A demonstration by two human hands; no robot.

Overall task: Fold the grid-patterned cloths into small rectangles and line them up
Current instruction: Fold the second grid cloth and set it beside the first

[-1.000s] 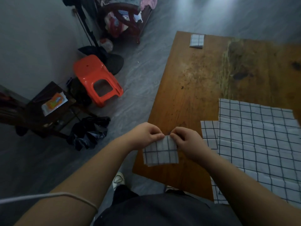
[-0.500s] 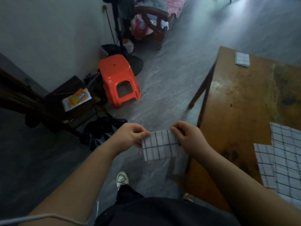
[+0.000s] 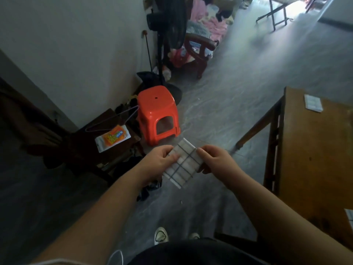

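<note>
Folded cloth [image 3: 181,163] is in the air mid-frame, between both my hands, above the floor [image 3: 219,115] and not on the counter [image 3: 315,159]. It's a small grid-patterned rectangle, tilted, long side running roughly 1 to 7 o'clock.

Left hand [image 3: 158,161] grips its 9 o'clock edge, fingers [image 3: 172,157] curled, thumb on top of the fabric. Right hand [image 3: 214,161] pinches the 3 o'clock edge, fingers [image 3: 202,151] curled round it, with the tips under the cloth out of sight.

Counter sits at 3 o'clock from the cloth, well apart from it. Second folded cloth [image 3: 313,103] lies on the counter's far left corner, at 2 o'clock. Edge of another grid cloth [image 3: 350,217] shows at the frame's right border, around 4 o'clock.

Orange stool [image 3: 158,115] stands on the floor at 11 o'clock, and my shoe [image 3: 161,236] at 6 o'clock.
</note>
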